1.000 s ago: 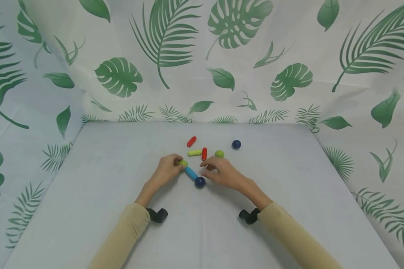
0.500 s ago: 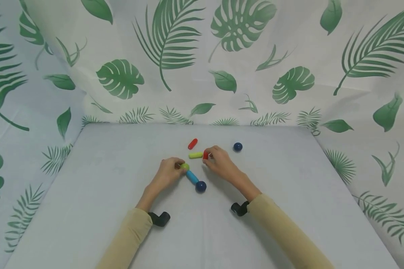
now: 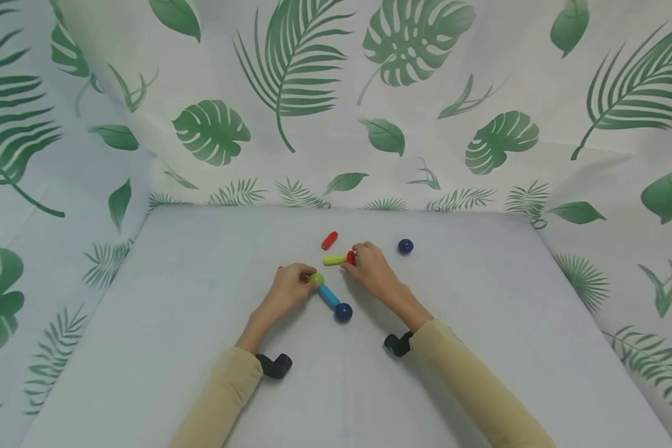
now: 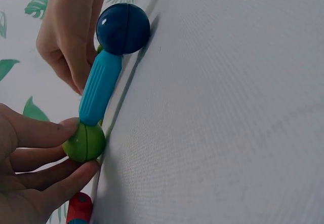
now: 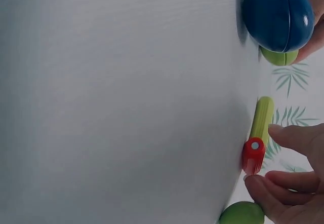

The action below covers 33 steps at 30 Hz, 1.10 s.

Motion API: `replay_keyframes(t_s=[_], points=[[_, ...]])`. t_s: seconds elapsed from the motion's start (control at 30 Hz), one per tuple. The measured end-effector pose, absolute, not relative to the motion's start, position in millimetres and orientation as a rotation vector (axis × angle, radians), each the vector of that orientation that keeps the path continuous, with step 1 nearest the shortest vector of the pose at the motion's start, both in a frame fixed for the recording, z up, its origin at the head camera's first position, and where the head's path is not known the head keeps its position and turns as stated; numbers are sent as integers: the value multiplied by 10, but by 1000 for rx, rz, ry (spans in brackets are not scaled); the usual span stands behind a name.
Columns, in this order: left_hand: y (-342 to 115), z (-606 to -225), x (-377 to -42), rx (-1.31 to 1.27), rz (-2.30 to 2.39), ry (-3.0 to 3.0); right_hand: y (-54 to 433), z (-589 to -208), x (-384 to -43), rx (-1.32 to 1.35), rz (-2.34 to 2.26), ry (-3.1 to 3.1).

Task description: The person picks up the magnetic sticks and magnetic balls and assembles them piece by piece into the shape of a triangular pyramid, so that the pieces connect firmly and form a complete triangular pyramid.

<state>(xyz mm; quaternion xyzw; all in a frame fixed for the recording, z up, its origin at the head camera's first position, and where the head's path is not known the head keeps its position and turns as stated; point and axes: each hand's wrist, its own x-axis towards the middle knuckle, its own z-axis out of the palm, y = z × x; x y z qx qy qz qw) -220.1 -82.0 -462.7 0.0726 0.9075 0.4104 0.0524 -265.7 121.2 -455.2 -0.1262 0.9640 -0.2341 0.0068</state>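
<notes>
My left hand [image 3: 292, 289] pinches a green ball [image 4: 85, 144] between thumb and fingers. A blue rod [image 4: 101, 88] joins that ball to a dark blue ball [image 4: 124, 29] at its other end. Around the ends of a short red rod [image 5: 253, 155] are the thumb and fingertips of my right hand [image 3: 376, 274]. The red rod lies against one end of a yellow-green rod [image 3: 334, 260]. Close below my right fingers in the right wrist view sits another green ball [image 5: 242, 214], which the hand hides in the head view.
A second red rod [image 3: 330, 241] lies farther back, and another dark blue ball [image 3: 406, 247] is at the back right. Beside my left hand, a red piece with a blue part [image 4: 79, 209] shows partly. A leaf-patterned cloth [image 3: 313, 137] rises behind the white table [image 3: 201, 249].
My right hand has moved forward from beside the blue rod to the red rod and taken its ends between thumb and fingers. My left hand keeps its hold on the green ball.
</notes>
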Motion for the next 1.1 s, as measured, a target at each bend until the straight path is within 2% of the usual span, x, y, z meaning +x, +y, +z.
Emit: replay_keyframes(t_s=[0.33,0.67,1.1], points=[[-742,-4645,-2221,230,1270,2724,1243,-4543,-2662,-280,-724,2995],[-750,-4675,-2227,239,1275,2741,1285,-4489,-2601,-302,-682,3045],[-823,-4645,-2205,294,1275,2749,1428,-4459,-2543,-672,-685,2907]])
